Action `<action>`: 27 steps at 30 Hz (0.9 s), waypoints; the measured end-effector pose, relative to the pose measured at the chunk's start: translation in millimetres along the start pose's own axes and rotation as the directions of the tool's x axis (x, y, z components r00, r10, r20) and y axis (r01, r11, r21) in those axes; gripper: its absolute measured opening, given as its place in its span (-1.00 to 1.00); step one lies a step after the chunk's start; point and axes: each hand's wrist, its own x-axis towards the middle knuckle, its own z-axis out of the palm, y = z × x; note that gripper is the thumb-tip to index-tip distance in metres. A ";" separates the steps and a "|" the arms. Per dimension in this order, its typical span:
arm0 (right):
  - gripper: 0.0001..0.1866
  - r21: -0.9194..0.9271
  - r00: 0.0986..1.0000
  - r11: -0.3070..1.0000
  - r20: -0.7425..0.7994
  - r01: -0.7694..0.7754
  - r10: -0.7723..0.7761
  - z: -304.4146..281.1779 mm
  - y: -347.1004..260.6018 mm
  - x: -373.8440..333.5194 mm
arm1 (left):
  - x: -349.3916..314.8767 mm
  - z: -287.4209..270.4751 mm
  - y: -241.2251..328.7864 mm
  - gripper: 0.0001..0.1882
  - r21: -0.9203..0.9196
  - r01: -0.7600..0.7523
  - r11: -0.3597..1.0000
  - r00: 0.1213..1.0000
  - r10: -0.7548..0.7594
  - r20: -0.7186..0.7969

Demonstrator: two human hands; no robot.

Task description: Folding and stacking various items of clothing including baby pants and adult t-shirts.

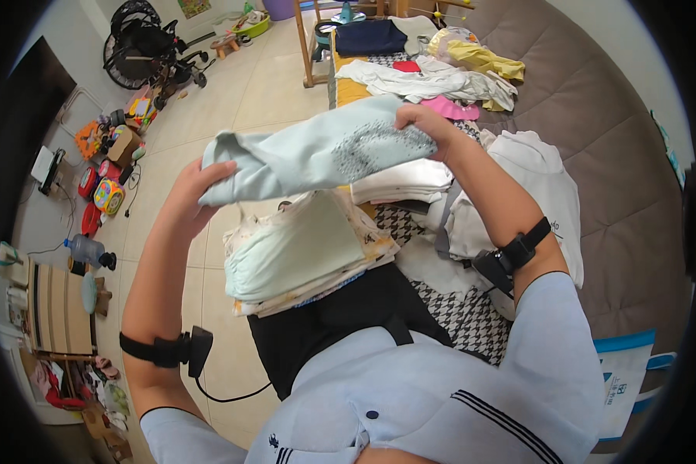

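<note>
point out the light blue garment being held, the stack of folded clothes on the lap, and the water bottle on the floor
light blue garment (317,151), head view, middle of the cloth stretched between both hands
stack of folded clothes (301,251), head view, top pale green piece
water bottle (85,249), head view, clear body

Laundry count
One pale blue garment (317,151) held up; one folded stack (305,251) at 6 o'clock; two wrist straps (158,348).

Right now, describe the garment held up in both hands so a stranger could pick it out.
Start at the brown sofa strewn with clothes, then come to the stack of folded laundry on the person's lap. Above it, left hand and right hand stretch a pale mint-blue cloth garment, alone bearing a grey speckled patch.
</note>
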 end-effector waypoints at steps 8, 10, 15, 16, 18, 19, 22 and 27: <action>-0.85 -0.112 0.924 0.943 -0.195 0.312 -0.329 -99.8 -48.5 17.0 | 135.6 63.6 6.5 -0.69 -0.072 -0.168 0.983 0.964 0.179 0.196; -0.81 -0.238 0.911 0.939 -0.274 0.247 -0.309 -134.4 -27.6 27.8 | 166.2 75.0 -21.7 -0.69 -0.005 -0.145 0.989 0.966 0.143 0.216; -0.80 -0.459 0.861 0.809 -0.498 -0.367 0.108 -211.4 93.0 45.8 | 223.6 92.1 -146.9 -0.71 0.396 0.104 0.912 0.954 -0.204 0.221; -0.73 -0.476 0.832 0.745 -0.521 -0.468 0.190 -205.3 111.4 47.1 | 226.7 87.7 -166.9 -0.70 0.548 0.152 0.823 0.936 -0.298 0.188; -0.52 -0.596 0.832 0.634 -0.536 -0.492 0.143 -209.6 138.5 45.6 | 230.5 93.5 -192.0 -0.63 0.619 0.205 0.759 0.921 -0.363 0.140; -0.48 -0.612 0.837 0.618 -0.528 -0.493 0.145 -209.3 139.9 47.5 | 230.5 94.1 -193.2 -0.56 0.628 0.218 0.747 0.916 -0.378 0.132; -0.44 -0.604 0.827 0.603 -0.532 -0.521 0.182 -203.7 136.9 48.2 | 225.5 98.1 -181.0 -0.41 0.627 0.305 0.717 0.904 -0.425 0.046; -0.36 -0.627 0.816 0.574 -0.563 -0.526 0.132 -206.2 135.6 49.1 | 229.4 102.1 -169.2 -0.24 0.737 0.179 0.652 0.974 -0.224 -0.038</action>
